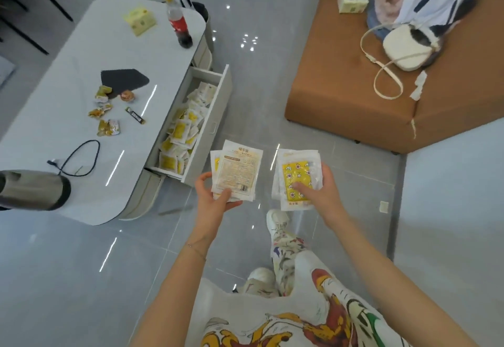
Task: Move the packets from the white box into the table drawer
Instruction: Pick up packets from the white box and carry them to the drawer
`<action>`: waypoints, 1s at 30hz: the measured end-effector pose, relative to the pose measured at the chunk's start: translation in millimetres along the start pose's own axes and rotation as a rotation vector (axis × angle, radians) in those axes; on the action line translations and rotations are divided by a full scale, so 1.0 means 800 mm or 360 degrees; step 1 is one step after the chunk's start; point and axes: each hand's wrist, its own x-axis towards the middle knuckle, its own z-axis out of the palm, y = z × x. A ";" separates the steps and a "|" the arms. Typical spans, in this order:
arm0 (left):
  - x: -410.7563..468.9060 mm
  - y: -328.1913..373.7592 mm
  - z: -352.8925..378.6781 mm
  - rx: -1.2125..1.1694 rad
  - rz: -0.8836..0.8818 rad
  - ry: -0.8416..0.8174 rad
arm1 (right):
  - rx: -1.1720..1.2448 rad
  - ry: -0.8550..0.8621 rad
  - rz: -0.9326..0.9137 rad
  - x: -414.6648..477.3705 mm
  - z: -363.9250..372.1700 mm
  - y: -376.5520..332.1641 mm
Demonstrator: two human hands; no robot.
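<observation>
My left hand grips a small stack of white packets, printed backs up, just right of the open table drawer. My right hand holds a second stack of packets with a yellow star-patterned front showing. Both stacks hang over the floor, apart from each other. The drawer is pulled out of the white table and holds several white and yellow packets. No white box shows in view.
On the table stand a cola bottle, a yellow carton, a black mat, loose snacks, a cable and a steel kettle. A brown sofa with bags and clothes is at right. My legs are below.
</observation>
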 end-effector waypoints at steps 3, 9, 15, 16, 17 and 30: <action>0.031 0.019 0.006 -0.0116 -0.0020 0.0182 | -0.0068 -0.0143 0.0013 0.055 0.012 -0.031; 0.077 0.037 0.010 -0.0342 -0.0075 0.0463 | -0.0157 -0.0401 0.0027 0.147 0.039 -0.087; 0.126 0.048 -0.001 -0.0452 -0.0114 0.0643 | -0.0334 -0.0598 -0.0037 0.230 0.086 -0.134; 0.137 0.051 -0.004 -0.0470 -0.0115 0.0665 | -0.0357 -0.0620 -0.0042 0.243 0.097 -0.141; 0.148 0.054 -0.008 -0.0488 -0.0113 0.0691 | -0.0374 -0.0640 -0.0048 0.257 0.108 -0.148; 0.344 0.095 -0.094 -0.0652 -0.0226 0.1021 | -0.0638 -0.0805 0.0059 0.464 0.287 -0.218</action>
